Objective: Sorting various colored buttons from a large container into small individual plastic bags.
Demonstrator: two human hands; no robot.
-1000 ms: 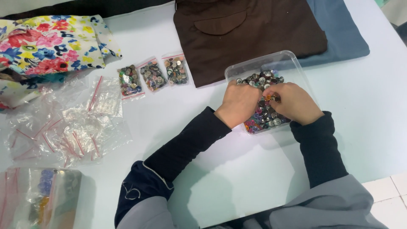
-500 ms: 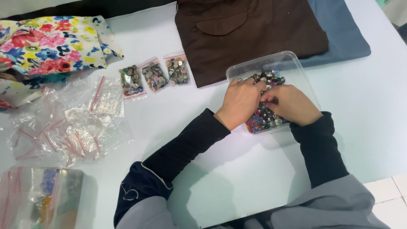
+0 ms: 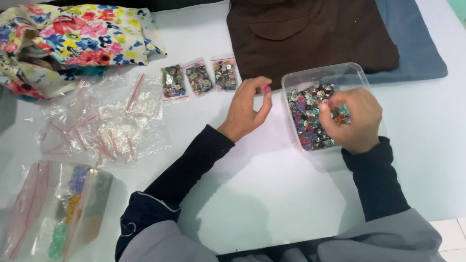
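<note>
A clear plastic tub full of mixed coloured buttons stands on the white table. My right hand rests inside the tub, fingers curled among the buttons, a pink one at its fingertips. My left hand is lifted just left of the tub, pinching a small pink button between thumb and fingertips. Three small zip bags of buttons lie in a row further left.
A heap of empty small zip bags lies at the left. A floral cloth sits at the back left, folded brown fabric and blue fabric behind the tub. A larger bag of coloured bits lies front left.
My left hand has come out of the tub and moved left, with a pink button in its fingers. My right hand stays in the tub.
</note>
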